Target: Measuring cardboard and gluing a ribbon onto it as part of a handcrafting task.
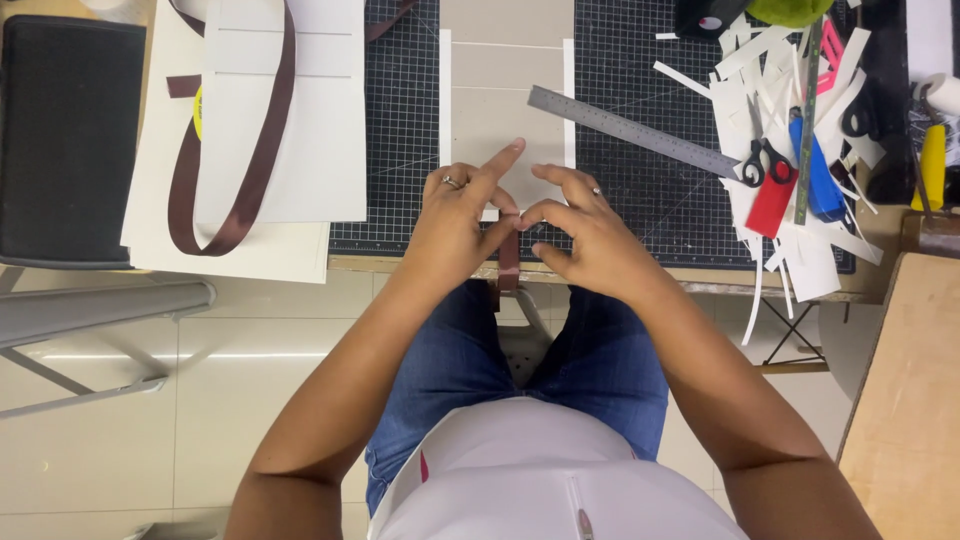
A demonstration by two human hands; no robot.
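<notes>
My left hand (462, 218) and my right hand (583, 232) meet at the near edge of a grey cardboard panel (505, 95) that lies on a black gridded cutting mat (400, 130). Both pinch a narrow brown ribbon strip (508, 262) that hangs down over the table edge between them. The left index finger points out over the cardboard. Each hand wears a ring.
A steel ruler (630, 132) lies slanted on the mat to the right. Scissors (765, 160), a blue tool and white paper scraps (800, 250) pile at the far right. White boards with a long brown ribbon loop (235, 160) sit left, beside a black pad (65, 135).
</notes>
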